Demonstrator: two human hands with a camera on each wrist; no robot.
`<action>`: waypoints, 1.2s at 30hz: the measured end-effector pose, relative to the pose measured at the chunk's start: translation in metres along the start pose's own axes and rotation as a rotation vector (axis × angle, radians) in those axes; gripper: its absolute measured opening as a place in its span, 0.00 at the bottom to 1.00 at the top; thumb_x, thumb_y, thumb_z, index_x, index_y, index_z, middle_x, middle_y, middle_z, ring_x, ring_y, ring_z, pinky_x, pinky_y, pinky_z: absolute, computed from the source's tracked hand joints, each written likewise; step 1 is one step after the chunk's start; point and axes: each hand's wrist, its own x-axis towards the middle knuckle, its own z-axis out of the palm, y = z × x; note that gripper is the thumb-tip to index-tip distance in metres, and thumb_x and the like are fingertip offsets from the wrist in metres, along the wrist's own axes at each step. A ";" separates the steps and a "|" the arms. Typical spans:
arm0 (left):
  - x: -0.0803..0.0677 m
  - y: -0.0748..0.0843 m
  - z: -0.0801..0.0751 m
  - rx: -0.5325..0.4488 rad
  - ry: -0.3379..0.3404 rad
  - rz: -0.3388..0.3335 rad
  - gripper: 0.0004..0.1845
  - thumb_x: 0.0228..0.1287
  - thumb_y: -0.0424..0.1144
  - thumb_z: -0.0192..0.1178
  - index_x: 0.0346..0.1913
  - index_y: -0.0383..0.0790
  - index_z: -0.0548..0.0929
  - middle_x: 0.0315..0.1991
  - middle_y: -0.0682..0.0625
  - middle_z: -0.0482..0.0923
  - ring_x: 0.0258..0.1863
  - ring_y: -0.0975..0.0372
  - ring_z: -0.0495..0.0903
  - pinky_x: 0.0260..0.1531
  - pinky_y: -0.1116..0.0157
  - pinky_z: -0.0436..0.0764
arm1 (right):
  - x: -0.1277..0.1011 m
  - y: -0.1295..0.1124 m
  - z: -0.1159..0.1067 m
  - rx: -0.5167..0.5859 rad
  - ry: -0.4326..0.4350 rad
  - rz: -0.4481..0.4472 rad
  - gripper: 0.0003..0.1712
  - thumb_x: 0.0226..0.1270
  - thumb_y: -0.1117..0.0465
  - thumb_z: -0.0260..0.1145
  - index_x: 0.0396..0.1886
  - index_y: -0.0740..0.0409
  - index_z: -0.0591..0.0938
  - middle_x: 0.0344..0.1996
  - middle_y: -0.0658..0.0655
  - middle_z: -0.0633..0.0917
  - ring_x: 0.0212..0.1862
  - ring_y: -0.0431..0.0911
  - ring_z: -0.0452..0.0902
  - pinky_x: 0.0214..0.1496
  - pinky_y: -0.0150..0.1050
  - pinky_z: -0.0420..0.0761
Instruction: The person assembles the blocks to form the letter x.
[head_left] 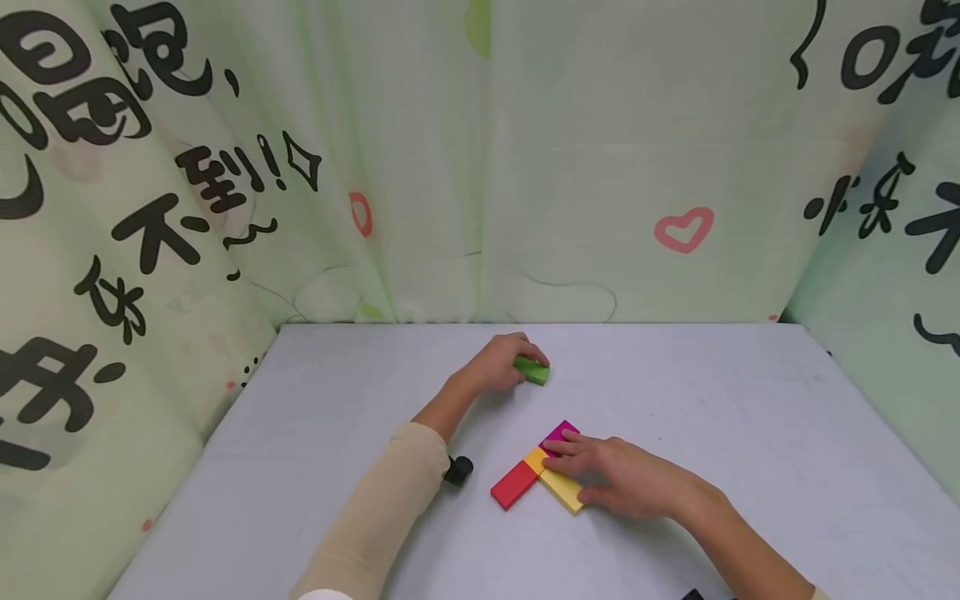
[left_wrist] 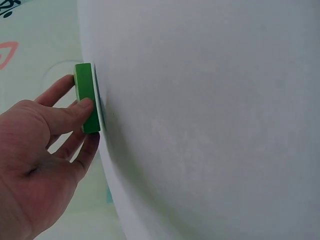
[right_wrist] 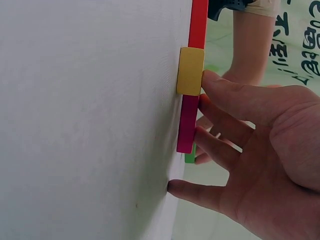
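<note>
My left hand [head_left: 501,362] pinches a green block [head_left: 532,371] between thumb and fingers, toward the far side of the table. In the left wrist view the green block [left_wrist: 87,97] stands lengthwise, close over the white cloth. Nearer to me lies a T of blocks: a red block [head_left: 513,485], a small orange-yellow piece [head_left: 535,460] and a magenta block [head_left: 553,436] in one line, with a yellow block [head_left: 561,490] branching off. My right hand [head_left: 622,477] lies over this group with spread fingers, fingertips at the magenta block and thumb at the yellow block's near end.
The white-covered table [head_left: 712,392] stretches around both hands. A pale green curtain [head_left: 570,167] with black lettering hangs behind it and along both sides. A black wrist camera [head_left: 458,470] sticks out from the left sleeve [head_left: 382,508].
</note>
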 end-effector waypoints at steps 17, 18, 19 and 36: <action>-0.032 0.009 -0.008 0.025 -0.105 0.086 0.21 0.67 0.25 0.63 0.55 0.50 0.89 0.54 0.53 0.82 0.58 0.60 0.79 0.61 0.63 0.79 | 0.000 0.000 0.001 -0.025 0.015 -0.024 0.32 0.68 0.64 0.72 0.72 0.47 0.79 0.76 0.50 0.73 0.79 0.58 0.64 0.71 0.64 0.71; -0.035 0.010 -0.009 0.024 -0.111 0.091 0.21 0.67 0.25 0.63 0.56 0.50 0.89 0.54 0.53 0.82 0.58 0.60 0.79 0.60 0.64 0.79 | 0.000 0.000 0.001 -0.024 0.015 -0.024 0.32 0.68 0.64 0.72 0.72 0.48 0.79 0.76 0.50 0.73 0.79 0.58 0.64 0.71 0.64 0.71; -0.037 0.011 -0.010 0.021 -0.117 0.094 0.21 0.67 0.25 0.63 0.55 0.50 0.89 0.54 0.53 0.82 0.57 0.60 0.79 0.60 0.65 0.79 | 0.000 0.000 0.001 -0.024 0.015 -0.024 0.32 0.68 0.64 0.72 0.72 0.48 0.79 0.76 0.50 0.73 0.79 0.58 0.64 0.71 0.64 0.71; -0.073 0.011 -0.011 -0.045 -0.233 0.107 0.20 0.67 0.24 0.64 0.52 0.52 0.90 0.52 0.55 0.82 0.54 0.64 0.79 0.55 0.71 0.80 | 0.000 0.001 0.001 -0.032 0.020 -0.018 0.32 0.68 0.64 0.72 0.72 0.47 0.79 0.76 0.50 0.74 0.79 0.58 0.64 0.71 0.63 0.72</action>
